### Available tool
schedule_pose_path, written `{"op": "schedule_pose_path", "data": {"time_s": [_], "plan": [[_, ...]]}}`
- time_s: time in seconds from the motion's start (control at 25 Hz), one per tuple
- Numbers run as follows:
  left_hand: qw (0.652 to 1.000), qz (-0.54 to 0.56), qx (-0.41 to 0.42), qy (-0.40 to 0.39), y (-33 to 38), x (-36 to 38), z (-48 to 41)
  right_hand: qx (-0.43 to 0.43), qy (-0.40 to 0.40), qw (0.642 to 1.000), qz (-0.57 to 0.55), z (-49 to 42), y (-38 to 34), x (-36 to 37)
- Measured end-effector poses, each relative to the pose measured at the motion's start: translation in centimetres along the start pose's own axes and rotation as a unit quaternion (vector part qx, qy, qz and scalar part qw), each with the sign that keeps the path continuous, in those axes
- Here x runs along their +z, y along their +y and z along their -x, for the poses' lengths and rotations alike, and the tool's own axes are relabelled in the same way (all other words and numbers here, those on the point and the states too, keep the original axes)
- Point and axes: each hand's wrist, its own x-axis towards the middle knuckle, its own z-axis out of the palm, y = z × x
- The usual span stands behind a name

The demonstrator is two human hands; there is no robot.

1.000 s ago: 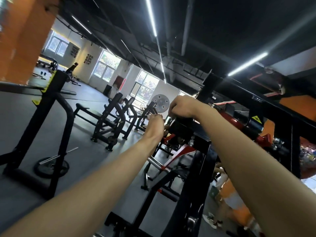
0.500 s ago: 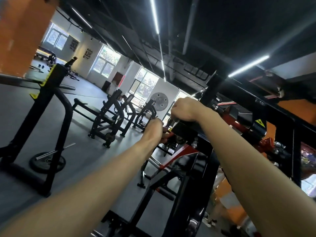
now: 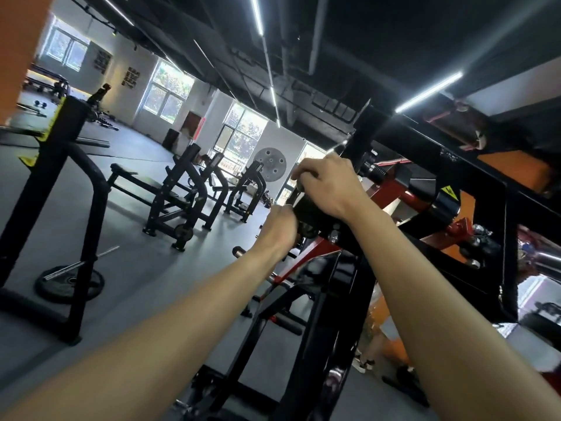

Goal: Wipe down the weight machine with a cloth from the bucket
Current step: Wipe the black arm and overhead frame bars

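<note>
Obs: right hand (image 3: 329, 185) curls over the top block of the weight machine (image 3: 349, 287). The left hand (image 3: 280, 229) is beneath it, fingers hidden, so its grip is undeterminable. No cloth discernible; bucket out of view. Judgement: brace with one hand and wipe round bolts and undersides.

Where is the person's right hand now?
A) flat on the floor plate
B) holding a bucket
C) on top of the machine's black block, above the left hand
C: the right hand lies on the black block, fingers curled over its end, with the left hand just below.
</note>
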Motion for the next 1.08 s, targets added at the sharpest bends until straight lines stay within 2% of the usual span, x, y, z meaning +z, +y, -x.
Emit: {"op": "schedule_pose_path", "data": {"time_s": [0.12,0.2,0.44,0.64,0.76,0.88,0.96,1.08], "plan": [[1.0,-0.024,0.001,0.0,0.4,0.9,2.1,-0.018,0.054,0.994,-0.094,2.7,0.6,-0.1],[0.999,-0.041,-0.004,-0.003,0.9,1.2,2.9,-0.035,0.08,0.99,-0.11,4.4,0.9,-0.6],[0.997,-0.077,0.016,-0.023,2.2,2.3,5.1,0.026,0.157,0.978,-0.137,12.4,4.4,-3.0],[0.993,-0.11,0.015,-0.043,1.8,4.2,6.7,0.123,0.258,0.927,-0.243,17.8,5.5,-2.2],[0.981,-0.182,0.034,-0.054,1.0,5.8,8.3,0.204,0.301,0.875,-0.32,19.8,5.4,-1.0],[0.959,-0.26,0.063,-0.087,0.0,6.9,9.8,0.24,0.33,0.829,-0.383,20.5,5.1,0.3],[0.942,-0.306,0.11,-0.086,-0.9,7.5,10.5,0.252,0.363,0.817,-0.372,20.4,4.9,1.6],[0.932,-0.328,0.141,-0.062,-1.8,8.2,11.0,0.25,0.406,0.822,-0.312,20.3,4.1,3.7]]}}
